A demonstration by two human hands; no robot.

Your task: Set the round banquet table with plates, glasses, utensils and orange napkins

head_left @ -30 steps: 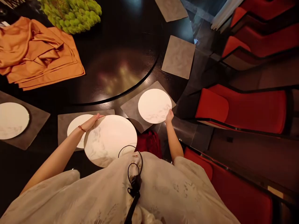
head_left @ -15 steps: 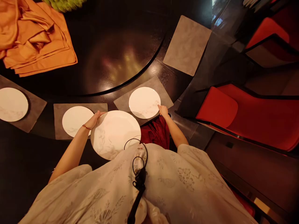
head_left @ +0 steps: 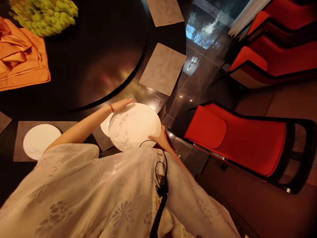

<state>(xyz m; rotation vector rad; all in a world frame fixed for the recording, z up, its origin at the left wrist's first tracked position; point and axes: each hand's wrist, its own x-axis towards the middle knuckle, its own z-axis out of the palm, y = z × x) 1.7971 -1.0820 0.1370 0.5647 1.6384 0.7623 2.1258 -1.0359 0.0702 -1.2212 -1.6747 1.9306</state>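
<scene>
A white plate (head_left: 136,127) with faint grey marbling is held up close in front of my body. At its far left rim, my left hand (head_left: 123,104) grips it, the fingers partly hidden. My right hand (head_left: 159,137) closes on the right rim with the thumb on top; its other fingers are out of sight beneath. Whether there is one plate or a stack, I cannot tell. Partly covered by it, another white plate (head_left: 105,125) lies on a grey placemat (head_left: 101,140). Farther left, a white plate (head_left: 41,140) rests on its own placemat (head_left: 18,148).
Bare grey placemats (head_left: 163,69) lie along the round dark table's (head_left: 104,49) right edge. Orange cloths (head_left: 22,62) and a green plant arrangement (head_left: 47,16) sit on the raised turntable. Red chairs (head_left: 237,138) stand to the right on a shiny tiled floor.
My view and body have shifted right along the table. My right hand has left the plate on the placemat and now grips the held plate together with my left.
</scene>
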